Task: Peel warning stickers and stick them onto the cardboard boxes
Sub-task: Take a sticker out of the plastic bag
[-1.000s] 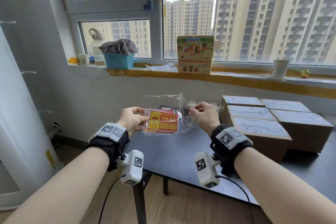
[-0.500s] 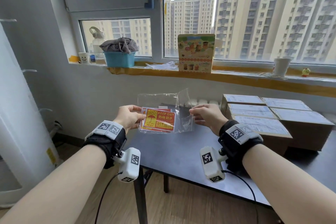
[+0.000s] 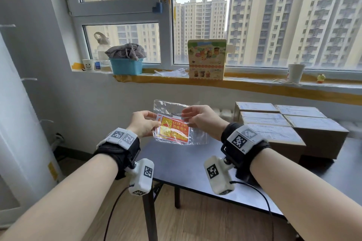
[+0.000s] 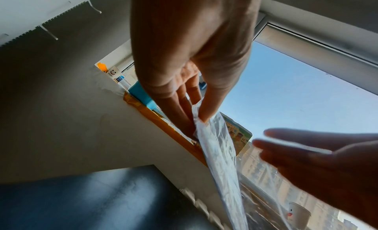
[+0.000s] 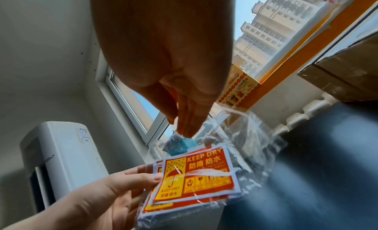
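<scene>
Dark table [image 3: 182,162] under a high-rise window | cardboard boxes [image 3: 290,127] stacked at its right end | left hand [image 3: 142,124] pinches the clear bag [image 3: 176,123] of red-and-yellow KEEP DRY stickers [image 3: 173,130], up above the table | right hand [image 3: 201,119], fingers long and loose, at the bag's top edge; whether it grips, can't tell

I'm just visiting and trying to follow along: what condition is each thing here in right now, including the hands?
Left hand: pinches the bag's left edge.
Right hand: fingers at the bag's top, grip unclear.
Clear plastic bag: held in the air above the table.
Keep-dry stickers: stacked inside the bag, none peeled.
Cardboard boxes: closed, grouped on the table, no warning sticker visible.
Table: dark top, bears the boxes.
</scene>
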### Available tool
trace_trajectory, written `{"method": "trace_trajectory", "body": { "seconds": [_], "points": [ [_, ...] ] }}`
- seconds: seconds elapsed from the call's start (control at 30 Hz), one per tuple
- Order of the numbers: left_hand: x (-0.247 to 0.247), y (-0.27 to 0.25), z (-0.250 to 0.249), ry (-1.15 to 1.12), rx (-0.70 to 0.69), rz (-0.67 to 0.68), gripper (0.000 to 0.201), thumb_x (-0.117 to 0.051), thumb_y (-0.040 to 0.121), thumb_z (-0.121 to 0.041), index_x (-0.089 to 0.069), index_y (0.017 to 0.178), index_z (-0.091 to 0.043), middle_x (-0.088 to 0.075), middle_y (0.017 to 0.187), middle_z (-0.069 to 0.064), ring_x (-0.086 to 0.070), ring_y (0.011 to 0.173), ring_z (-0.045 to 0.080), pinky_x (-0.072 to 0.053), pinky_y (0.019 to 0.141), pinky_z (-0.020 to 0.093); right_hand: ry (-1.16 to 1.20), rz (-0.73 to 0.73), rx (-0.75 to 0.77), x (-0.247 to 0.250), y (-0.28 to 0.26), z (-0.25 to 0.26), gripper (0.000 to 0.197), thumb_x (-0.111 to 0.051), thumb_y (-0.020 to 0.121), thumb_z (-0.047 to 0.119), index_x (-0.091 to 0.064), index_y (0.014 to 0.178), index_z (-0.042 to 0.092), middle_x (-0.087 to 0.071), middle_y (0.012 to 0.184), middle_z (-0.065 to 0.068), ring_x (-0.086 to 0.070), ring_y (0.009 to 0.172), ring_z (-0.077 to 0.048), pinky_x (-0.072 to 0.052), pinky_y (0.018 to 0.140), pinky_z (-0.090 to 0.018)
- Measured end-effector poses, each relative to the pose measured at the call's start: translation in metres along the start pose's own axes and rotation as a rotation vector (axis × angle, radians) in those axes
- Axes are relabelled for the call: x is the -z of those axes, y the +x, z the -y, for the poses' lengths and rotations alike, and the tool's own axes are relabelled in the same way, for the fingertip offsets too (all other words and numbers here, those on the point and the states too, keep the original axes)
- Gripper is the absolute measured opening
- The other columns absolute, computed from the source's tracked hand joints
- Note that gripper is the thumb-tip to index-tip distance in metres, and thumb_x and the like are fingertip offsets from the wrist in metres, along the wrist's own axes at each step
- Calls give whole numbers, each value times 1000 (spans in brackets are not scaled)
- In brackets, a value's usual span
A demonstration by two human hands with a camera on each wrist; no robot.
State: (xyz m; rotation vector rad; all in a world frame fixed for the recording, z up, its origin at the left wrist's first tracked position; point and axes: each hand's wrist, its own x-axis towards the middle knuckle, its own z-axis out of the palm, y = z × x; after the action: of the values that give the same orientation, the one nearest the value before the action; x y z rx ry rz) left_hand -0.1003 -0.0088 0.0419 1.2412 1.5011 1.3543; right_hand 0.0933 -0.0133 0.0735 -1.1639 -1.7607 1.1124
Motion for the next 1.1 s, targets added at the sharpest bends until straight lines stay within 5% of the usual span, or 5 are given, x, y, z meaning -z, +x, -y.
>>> {"method": "trace_trajectory", "body": {
  "seconds": [0.17,0.37,0.47,0.7,1.1],
  "points": [
    [6,0,2,0,-44,13,22,-63,82,9,-57,79,-12,-61,79,8,-61,65,21,-54,44,23,47,-133,-88,11,2,-14,48,-25,85,-21,-51,124,-9,-56,125,-25,-54,118,-35,-48,99,-42],
    [14,1,6,-35,-58,44,21,-63,83,7,-57,81,-13,-61,81,11,-62,57,16,-53,44,21,223,-221,-137,21,0,-22,45,-24,86,-21,-51,121,-13,-55,103,-21,-53,93,-28,-49,71,-26],
    [15,0,6,-77,-54,72,21,-62,84,8,-57,80,-12,-62,79,11,-62,45,7,-51,43,19,243,-204,-175,21,-2,-24,42,-25,89,-18,-52,120,-11,-57,102,-21,-55,86,-26,-49,69,-27],
    [17,-2,5,-118,-54,117,18,-62,85,5,-59,80,-12,-70,68,2,-65,51,8,-55,51,22,277,-125,-236,17,1,-29,49,-19,84,-19,-47,123,-9,-59,103,-25,-60,85,-30,-52,77,-32],
    [16,-3,6,-101,-27,99,16,-63,84,4,-60,85,-12,-66,83,7,-65,50,7,-55,53,24,438,-27,-252,23,-1,-30,55,-15,80,-23,-57,112,-5,-61,101,-22,-63,85,-29,-55,79,-38]
  ]
}}
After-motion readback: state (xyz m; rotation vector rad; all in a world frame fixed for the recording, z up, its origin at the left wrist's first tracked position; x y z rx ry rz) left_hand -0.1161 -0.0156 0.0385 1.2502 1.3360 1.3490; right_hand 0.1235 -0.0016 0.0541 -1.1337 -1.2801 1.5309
